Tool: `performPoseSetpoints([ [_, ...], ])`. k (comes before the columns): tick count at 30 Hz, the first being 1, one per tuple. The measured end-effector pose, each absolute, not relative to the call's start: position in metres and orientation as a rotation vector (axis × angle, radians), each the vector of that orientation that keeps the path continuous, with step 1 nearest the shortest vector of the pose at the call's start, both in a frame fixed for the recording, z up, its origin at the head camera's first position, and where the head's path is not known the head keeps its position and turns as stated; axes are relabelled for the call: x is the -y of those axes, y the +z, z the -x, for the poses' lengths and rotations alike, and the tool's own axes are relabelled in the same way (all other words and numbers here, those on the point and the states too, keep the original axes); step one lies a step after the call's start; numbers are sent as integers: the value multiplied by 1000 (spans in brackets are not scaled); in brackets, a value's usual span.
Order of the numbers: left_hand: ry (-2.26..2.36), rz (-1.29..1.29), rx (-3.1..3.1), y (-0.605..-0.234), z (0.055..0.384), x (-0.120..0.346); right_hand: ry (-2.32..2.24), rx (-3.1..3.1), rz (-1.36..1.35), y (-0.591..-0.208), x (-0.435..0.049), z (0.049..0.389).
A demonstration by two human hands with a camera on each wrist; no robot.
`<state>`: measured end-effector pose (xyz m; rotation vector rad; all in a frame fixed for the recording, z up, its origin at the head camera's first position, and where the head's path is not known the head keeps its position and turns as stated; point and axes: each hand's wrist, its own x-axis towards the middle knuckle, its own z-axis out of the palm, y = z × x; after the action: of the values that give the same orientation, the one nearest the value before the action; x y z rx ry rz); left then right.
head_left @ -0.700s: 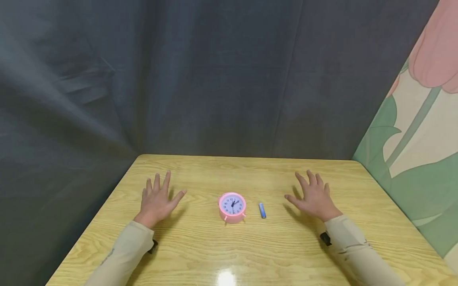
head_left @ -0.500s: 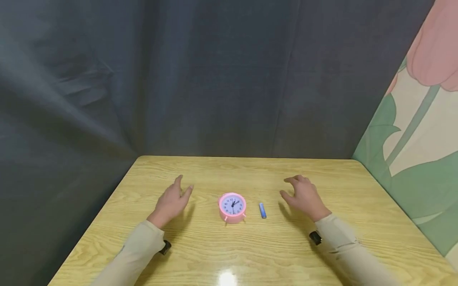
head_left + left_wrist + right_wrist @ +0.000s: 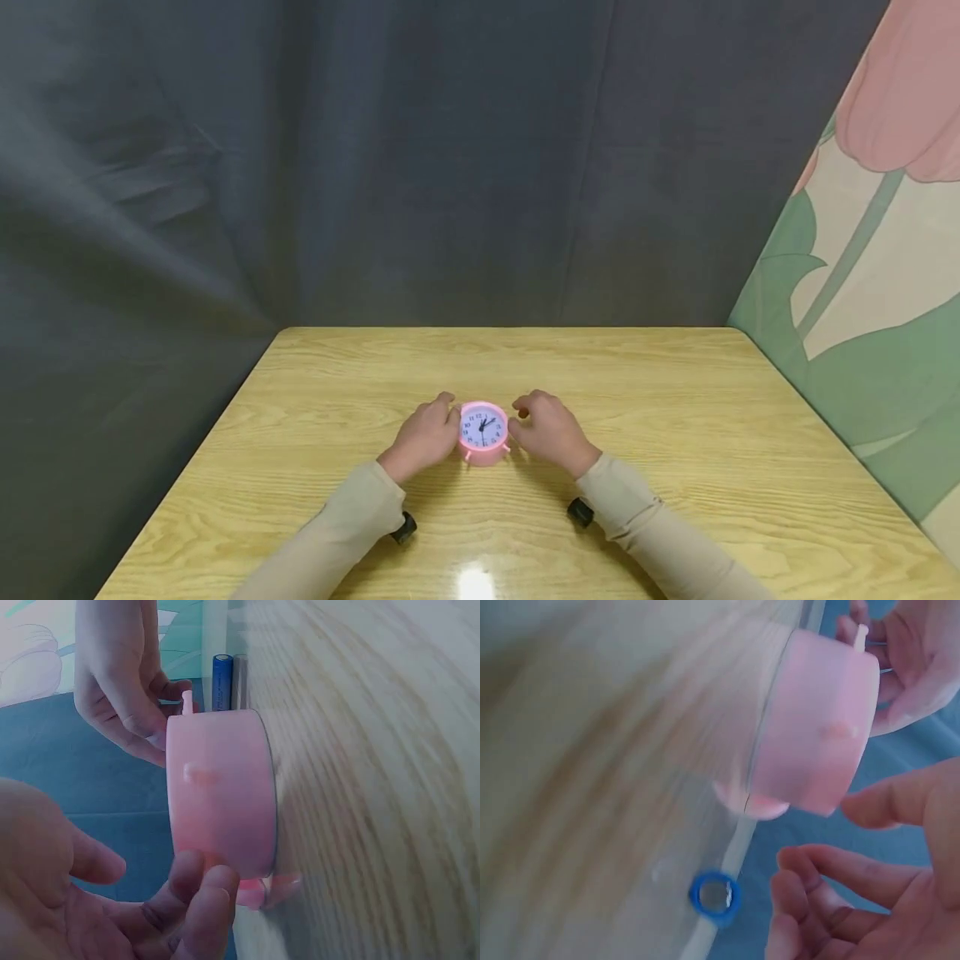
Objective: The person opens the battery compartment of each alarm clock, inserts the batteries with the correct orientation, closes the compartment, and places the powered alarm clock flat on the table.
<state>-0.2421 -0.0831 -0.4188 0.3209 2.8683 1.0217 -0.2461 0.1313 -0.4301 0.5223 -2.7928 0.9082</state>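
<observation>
A pink round alarm clock (image 3: 483, 427) lies face up on the wooden table between the two hands. My left hand (image 3: 426, 435) is at its left side; in the left wrist view its fingertips (image 3: 214, 881) touch or nearly touch the clock's pink side, with the thumb apart. On the other side is my right hand (image 3: 551, 429), fingers loosely bent. Its thumb (image 3: 874, 806) comes close to the clock's rim, and whether it touches is unclear. A blue battery (image 3: 222, 682) lies on the table beside the clock, hidden by the right hand in the head view.
The wooden table (image 3: 300, 392) reaches back to a dark curtain (image 3: 450, 167). A flower-patterned panel (image 3: 885, 333) stands along the right side. Black wrist bands (image 3: 403, 528) show under both sleeves.
Both hands have moved inward from the sides to the clock, their fingers going from spread to bent. The right hand now covers the battery in the head view. The clock stays in place.
</observation>
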Motion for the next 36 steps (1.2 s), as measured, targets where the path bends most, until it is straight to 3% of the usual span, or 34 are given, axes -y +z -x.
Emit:
performPoseSetpoints([
  [15, 1172, -436, -2730, -424, 243, 84, 1126, 2835, -504, -425, -127, 241],
  [36, 1395, -364, -2503, -437, 240, 85, 973, 2695, -476, -410, -117, 216],
])
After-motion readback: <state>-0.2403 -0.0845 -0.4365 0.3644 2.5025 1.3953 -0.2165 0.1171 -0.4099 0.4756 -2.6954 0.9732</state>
